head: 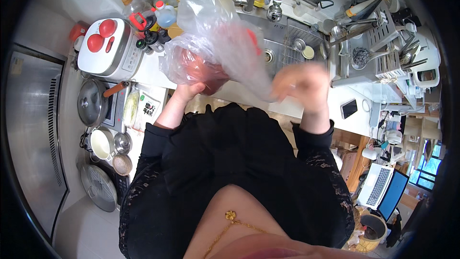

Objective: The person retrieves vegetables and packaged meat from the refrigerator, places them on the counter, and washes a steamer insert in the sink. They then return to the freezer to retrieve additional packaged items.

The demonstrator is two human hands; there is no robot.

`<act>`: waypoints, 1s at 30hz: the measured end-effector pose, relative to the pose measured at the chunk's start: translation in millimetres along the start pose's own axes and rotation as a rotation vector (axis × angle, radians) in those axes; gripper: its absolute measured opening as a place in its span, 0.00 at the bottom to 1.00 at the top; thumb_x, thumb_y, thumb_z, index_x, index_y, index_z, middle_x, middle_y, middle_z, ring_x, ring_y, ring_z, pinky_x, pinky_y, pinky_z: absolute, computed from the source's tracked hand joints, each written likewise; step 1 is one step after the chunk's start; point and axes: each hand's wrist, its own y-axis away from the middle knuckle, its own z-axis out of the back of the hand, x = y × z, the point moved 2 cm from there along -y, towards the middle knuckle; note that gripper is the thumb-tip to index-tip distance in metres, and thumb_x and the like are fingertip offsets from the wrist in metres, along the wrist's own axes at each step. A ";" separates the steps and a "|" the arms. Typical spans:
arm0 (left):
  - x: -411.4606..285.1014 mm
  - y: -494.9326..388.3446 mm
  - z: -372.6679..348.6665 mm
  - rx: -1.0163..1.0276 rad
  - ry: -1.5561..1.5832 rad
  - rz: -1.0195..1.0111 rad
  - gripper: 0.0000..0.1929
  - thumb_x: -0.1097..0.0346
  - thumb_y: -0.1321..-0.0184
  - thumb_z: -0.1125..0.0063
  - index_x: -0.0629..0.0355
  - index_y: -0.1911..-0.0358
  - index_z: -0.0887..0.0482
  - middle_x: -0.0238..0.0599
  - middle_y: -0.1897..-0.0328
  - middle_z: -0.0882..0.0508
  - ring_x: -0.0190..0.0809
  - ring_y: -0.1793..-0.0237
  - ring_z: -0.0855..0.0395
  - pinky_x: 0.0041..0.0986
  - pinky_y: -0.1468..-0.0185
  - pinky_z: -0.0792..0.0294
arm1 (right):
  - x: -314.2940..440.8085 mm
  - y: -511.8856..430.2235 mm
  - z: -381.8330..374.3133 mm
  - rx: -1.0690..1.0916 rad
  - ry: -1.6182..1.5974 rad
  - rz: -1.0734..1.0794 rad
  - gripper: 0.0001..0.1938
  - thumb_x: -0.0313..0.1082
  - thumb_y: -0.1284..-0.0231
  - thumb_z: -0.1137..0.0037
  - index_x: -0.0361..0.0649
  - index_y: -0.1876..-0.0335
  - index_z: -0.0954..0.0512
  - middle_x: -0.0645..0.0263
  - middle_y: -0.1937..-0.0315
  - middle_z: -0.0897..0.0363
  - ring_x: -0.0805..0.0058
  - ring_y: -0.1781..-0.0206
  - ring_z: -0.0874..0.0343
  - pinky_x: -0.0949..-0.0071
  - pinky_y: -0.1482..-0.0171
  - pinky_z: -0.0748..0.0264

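A crinkled clear plastic bag (208, 14) spreads in front of me, over the counter edge and part of the sink. Its lower left part bulges around reddish contents (201, 66), which the wrinkled film makes hard to identify. From below, my left hand (191, 91) grips this filled part, with the thumb showing and the other fingers mostly hidden. My right hand (303, 84), blurred by motion, pinches a stretched corner of the bag on the right. Red marks show through the film near the stainless steel sink (276, 32).
A white rice cooker (104, 48) and several bottles (167, 14) stand at the left. Beyond them are a lidded frying pan (93, 102) and a packet bearing writing (147, 108). On the right are a dish rack (384, 39) and a phone (349, 109). The faucet (275, 9) overhangs the sink.
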 end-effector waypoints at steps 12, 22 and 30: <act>-26.0 -2.7 -34.4 -0.135 0.216 0.059 0.60 0.31 0.67 0.32 0.59 0.32 0.48 0.42 0.32 0.38 0.45 0.33 0.38 0.40 0.30 0.42 | -38.2 -109.5 -23.8 0.276 0.301 -0.152 0.15 0.34 0.48 0.40 0.37 0.55 0.22 0.64 0.57 0.20 0.75 0.52 0.22 0.77 0.52 0.27; -25.6 28.5 -7.6 -0.313 0.736 -0.177 0.41 0.46 0.43 0.45 0.59 0.31 0.47 0.43 0.31 0.38 0.44 0.33 0.37 0.38 0.32 0.43 | -96.9 -100.7 -92.0 0.068 -0.427 -0.375 0.31 0.27 0.39 0.49 0.38 0.31 0.47 0.57 0.37 0.37 0.67 0.35 0.35 0.66 0.35 0.38; -20.4 98.3 64.6 -0.672 0.399 0.326 0.28 0.54 0.37 0.49 0.63 0.39 0.36 0.45 0.41 0.26 0.41 0.44 0.25 0.37 0.39 0.33 | -207.4 -21.3 -184.8 0.121 -0.313 -0.684 0.43 0.28 0.49 0.38 0.40 0.29 0.51 0.58 0.36 0.40 0.68 0.33 0.40 0.69 0.34 0.41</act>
